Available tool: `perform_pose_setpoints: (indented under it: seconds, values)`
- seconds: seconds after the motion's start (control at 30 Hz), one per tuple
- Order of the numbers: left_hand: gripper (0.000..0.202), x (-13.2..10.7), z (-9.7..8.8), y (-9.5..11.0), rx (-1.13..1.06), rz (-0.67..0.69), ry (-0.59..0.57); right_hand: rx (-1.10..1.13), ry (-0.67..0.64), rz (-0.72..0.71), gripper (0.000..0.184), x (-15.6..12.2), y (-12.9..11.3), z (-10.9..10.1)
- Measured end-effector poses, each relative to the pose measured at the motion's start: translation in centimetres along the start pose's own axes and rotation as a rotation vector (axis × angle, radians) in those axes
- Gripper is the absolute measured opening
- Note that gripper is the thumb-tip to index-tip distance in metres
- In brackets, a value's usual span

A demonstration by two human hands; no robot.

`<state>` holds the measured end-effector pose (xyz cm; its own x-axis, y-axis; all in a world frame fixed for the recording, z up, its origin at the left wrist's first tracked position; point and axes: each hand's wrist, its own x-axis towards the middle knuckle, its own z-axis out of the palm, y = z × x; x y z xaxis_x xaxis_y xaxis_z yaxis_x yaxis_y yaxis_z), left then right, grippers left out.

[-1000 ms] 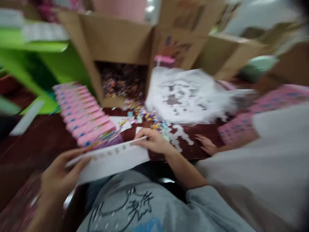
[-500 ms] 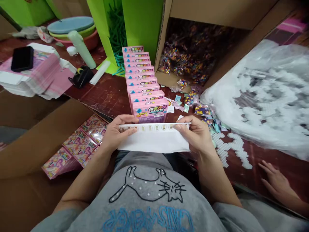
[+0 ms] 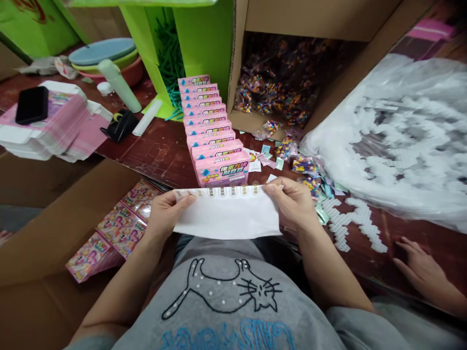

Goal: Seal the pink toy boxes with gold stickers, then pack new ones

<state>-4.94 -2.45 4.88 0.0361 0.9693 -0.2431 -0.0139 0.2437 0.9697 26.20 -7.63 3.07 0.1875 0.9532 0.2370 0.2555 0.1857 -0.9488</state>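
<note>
Pink flattened cartons [image 3: 75,119] are lying piled at the upper left of the frame, a black phone [image 3: 32,105] resting on top; below, printed packs [image 3: 118,226] are filling part of an open cardboard box [image 3: 69,209]. At the centre, the person's left hand [image 3: 164,214] is pinching one end of a white sheet [image 3: 228,214], just below a row of pink boxes [image 3: 209,131]. Compared with half a second ago, the sheet is showing more of its face, so its round stickers [image 3: 233,191] are facing up mostly uncovered. The right hand [image 3: 295,201] is gripping the other end, leaving neither hand free. Farther right, white lattice pieces [image 3: 352,221] are lying near a co-worker's hand [image 3: 425,267], its grasp unclear.
</note>
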Motion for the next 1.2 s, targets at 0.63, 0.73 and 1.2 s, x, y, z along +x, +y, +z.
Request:
perform_pose_setpoints:
  seconds: [0.63, 0.73, 1.2]
  values:
    - [0.045, -1.6, -4.1, 1.0, 0.122, -0.077, 0.038, -0.194, -0.306, -0.526, 0.004, 7.9, -4.3, 1.3]
    - [0.038, -1.5, -4.5, 1.2, 0.157, -0.055, 0.048, -0.418, -0.383, -0.587, 0.006, 9.7, -3.6, 3.3]
    - [0.034, 3.0, -3.9, 2.6, 0.111, -0.003, 0.136, -0.453, -0.497, -0.550, 0.023, 11.8, -4.7, 0.9]
